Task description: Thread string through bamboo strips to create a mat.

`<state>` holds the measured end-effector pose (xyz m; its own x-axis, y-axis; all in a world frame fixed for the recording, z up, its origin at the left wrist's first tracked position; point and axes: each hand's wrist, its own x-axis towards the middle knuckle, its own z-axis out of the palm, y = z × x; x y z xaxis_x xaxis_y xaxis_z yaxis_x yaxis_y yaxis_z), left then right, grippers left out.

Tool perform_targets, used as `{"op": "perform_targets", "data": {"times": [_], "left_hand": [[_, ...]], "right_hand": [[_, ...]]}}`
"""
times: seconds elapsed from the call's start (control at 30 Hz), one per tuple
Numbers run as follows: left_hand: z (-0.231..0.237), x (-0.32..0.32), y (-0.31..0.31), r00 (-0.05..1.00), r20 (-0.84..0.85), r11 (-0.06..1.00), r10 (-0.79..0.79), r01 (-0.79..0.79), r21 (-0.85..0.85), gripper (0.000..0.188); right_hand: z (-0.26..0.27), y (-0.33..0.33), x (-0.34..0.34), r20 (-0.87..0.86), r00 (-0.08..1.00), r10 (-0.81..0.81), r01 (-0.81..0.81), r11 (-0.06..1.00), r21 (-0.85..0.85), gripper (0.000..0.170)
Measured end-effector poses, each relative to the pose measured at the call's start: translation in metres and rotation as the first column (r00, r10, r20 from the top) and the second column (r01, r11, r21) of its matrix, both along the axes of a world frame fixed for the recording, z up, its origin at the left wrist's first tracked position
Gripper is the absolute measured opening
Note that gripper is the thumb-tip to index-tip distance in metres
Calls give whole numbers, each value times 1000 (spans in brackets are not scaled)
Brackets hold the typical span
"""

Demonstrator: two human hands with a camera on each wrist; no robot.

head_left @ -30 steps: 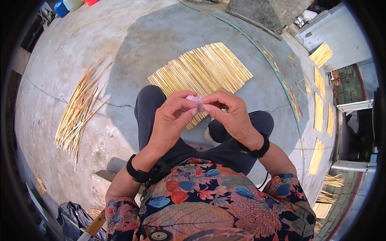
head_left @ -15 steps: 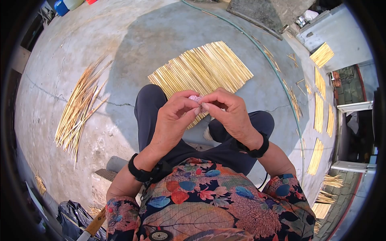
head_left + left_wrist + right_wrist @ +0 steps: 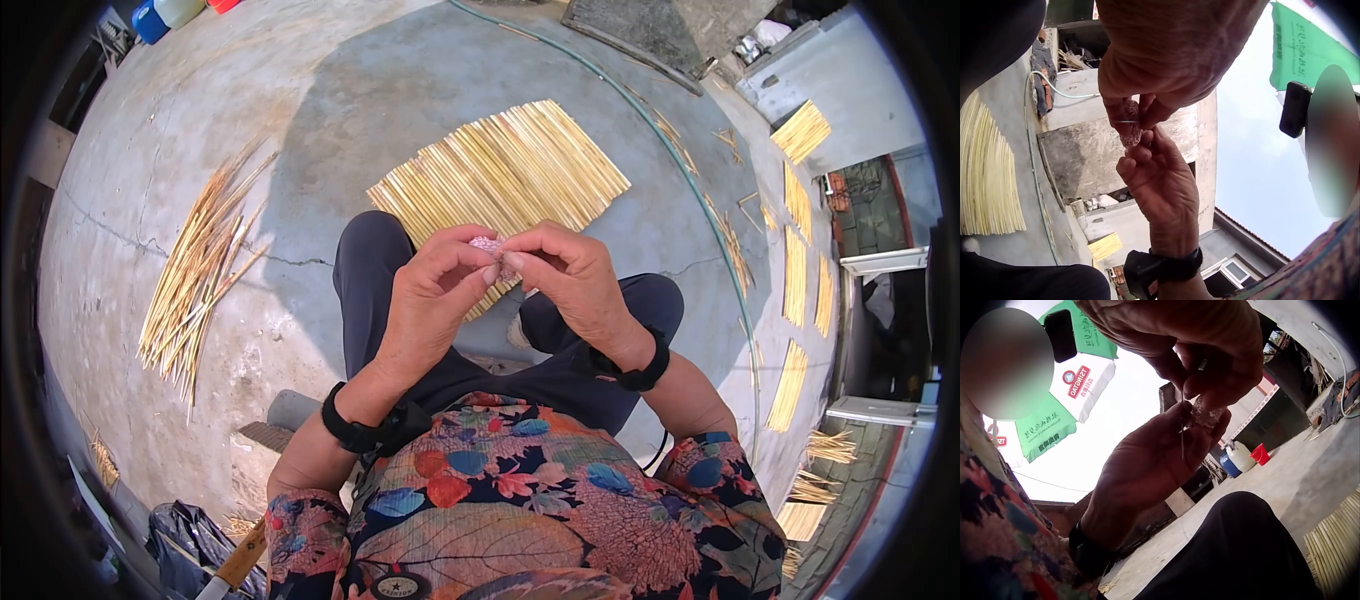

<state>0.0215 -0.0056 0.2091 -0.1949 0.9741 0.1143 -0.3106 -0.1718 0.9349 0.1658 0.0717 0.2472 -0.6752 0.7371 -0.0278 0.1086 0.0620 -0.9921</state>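
Note:
Above the lap, both hands meet at a small pink-and-white bundle that looks like wound thread. My left hand holds the bundle between bent fingers and thumb. Thumb and fingertips of my right hand pinch together at the bundle's right side. In the right wrist view, a thin needle-like rod runs downward from the right fingertips, past the bundle. A pale thin line crosses the bundle in the left wrist view. Just beyond the hands, a mat of side-by-side pale stalks lies on the ground.
Loose stalks lie in a heap on the concrete at left. A green hose curves along the right. Several flat stalk bundles lie farther right. A knife-like tool with a wooden handle is at lower left, beside a black plastic bag.
Both hands stay at the pink-and-white bundle over the lap; only slight shifts of the fingers show. The mat and the stalk heap have not moved.

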Motion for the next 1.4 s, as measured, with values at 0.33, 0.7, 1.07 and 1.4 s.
{"op": "perform_targets", "data": {"times": [0.33, 0.7, 1.07, 1.4], "left_hand": [[-1, 2, 2, 999, -37, 1000, 2, -2, -15, 9], [-3, -3, 7, 983, 166, 988, -75, 95, -118, 8], [-8, 5, 23, 855, 488, 931, -178, 307, -198, 12], [-5, 7, 10, 939, 307, 925, -152, 245, -290, 15]], "right_hand": [[-5, 3, 3, 5, 1000, 0, 0, 1000, -27, 13], [5, 38, 66, 71, 937, -343, 335, 936, 106, 9], [18, 50, 189, 310, 584, -750, 205, 506, 837, 29], [13, 12, 15, 323, 936, 139, -351, 322, 879, 21]]}}
